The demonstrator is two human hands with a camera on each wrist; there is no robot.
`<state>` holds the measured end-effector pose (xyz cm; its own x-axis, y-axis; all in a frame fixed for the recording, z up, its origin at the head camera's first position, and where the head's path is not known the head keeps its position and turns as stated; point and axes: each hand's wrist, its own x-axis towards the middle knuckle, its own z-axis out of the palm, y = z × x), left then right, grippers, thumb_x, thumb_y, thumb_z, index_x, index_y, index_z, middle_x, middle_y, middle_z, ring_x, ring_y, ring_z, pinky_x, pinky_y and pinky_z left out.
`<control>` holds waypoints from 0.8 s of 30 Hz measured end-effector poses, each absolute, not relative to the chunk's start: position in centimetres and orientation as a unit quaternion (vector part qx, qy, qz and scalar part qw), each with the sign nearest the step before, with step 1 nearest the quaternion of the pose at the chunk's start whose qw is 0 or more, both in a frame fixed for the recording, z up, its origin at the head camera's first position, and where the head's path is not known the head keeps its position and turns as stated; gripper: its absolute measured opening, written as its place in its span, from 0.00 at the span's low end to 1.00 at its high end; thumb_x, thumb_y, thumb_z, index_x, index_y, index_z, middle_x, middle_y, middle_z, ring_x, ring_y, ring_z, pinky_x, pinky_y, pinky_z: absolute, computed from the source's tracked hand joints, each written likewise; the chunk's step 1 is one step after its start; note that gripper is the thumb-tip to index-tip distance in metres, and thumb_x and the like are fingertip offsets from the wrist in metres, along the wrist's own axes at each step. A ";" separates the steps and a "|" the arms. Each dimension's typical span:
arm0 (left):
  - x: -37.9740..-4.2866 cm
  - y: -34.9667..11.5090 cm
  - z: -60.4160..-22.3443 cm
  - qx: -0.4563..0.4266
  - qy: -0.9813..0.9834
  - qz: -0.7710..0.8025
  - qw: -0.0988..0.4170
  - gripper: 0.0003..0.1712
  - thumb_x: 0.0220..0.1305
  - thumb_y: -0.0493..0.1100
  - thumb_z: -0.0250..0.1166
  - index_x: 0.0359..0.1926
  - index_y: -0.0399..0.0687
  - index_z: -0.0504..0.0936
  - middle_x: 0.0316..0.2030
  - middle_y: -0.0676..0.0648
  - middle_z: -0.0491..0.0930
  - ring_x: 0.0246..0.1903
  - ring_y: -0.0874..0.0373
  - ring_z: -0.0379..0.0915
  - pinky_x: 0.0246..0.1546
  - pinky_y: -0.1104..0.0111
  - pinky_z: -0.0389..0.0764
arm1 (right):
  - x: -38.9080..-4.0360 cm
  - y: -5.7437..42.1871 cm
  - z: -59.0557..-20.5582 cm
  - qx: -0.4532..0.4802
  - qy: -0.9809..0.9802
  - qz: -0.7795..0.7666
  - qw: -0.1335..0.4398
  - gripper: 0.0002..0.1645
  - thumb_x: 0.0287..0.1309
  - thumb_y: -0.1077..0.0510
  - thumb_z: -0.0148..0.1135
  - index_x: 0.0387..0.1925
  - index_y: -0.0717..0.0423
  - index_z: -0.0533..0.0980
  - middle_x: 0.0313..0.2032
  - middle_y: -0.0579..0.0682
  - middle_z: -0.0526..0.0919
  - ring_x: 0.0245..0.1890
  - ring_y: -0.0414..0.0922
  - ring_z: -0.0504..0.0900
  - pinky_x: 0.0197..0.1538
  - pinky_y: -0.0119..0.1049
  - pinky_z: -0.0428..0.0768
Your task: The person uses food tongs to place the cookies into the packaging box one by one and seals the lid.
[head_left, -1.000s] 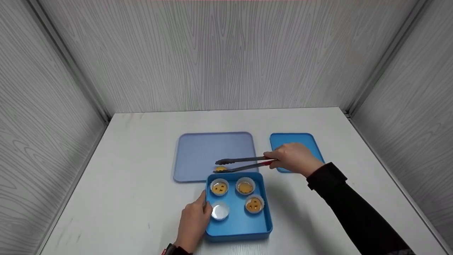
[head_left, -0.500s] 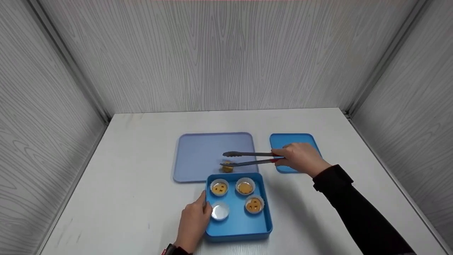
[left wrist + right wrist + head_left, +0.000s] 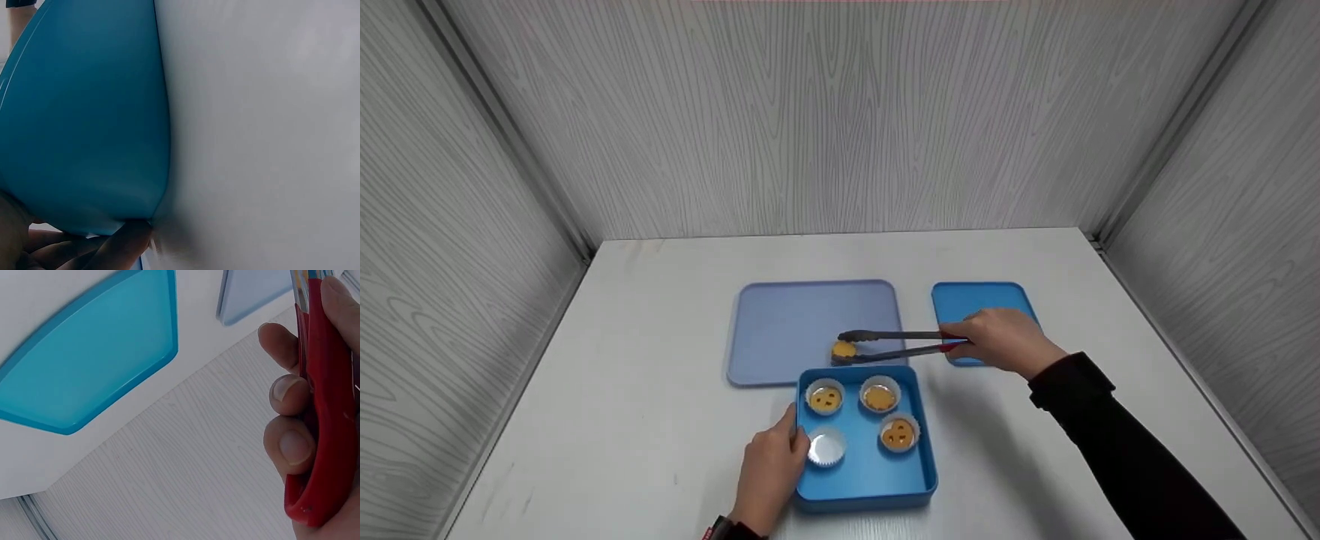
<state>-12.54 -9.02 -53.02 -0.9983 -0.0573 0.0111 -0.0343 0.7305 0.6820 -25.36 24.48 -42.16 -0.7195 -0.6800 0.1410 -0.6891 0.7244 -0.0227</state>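
Observation:
My right hand (image 3: 1001, 341) grips a pair of tongs (image 3: 896, 354) by their red handles (image 3: 332, 410), fingers curled round them. Between the dark tips of the tongs is a small round golden cookie (image 3: 844, 350), at the near right part of the lavender tray (image 3: 780, 322). My left hand (image 3: 771, 469) holds the left wall of a blue box (image 3: 874, 499), thumb at the rim; its fingers (image 3: 121, 244) show by the box's corner. Inside the box are white paper cups: three hold cookies (image 3: 898, 433), and one cup (image 3: 826, 448) at the near left has nothing in it.
A shallow blue lid or tray (image 3: 979, 296) lies at the back right, partly under my right hand in the head view. Grey wood-grain panels (image 3: 840, 120) stand behind and on both sides of the white table (image 3: 645, 375).
The tongs lifted off the cookie and moved right, the cookie tilting and shifting slightly right. Now the tips have come down on either side of it. My left hand and the box stayed still.

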 end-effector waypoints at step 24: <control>-12.3 -9.1 -52.7 0.022 -0.929 -0.369 0.014 0.29 0.69 0.39 0.60 0.67 0.29 0.73 0.19 0.53 0.73 0.23 0.61 0.68 0.30 0.67 0.73 | -25.1 25.0 -42.8 0.349 -0.931 0.011 0.107 0.10 0.59 0.54 0.74 0.43 0.48 0.88 0.28 0.45 0.88 0.21 0.39 0.77 0.26 0.33 0.75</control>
<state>-12.27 -9.10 -52.66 -0.9987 -0.0504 0.0104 -0.0296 0.7265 0.6866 -25.13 25.04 -42.84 -0.7338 -0.6471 0.2068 -0.6519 0.7564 0.0534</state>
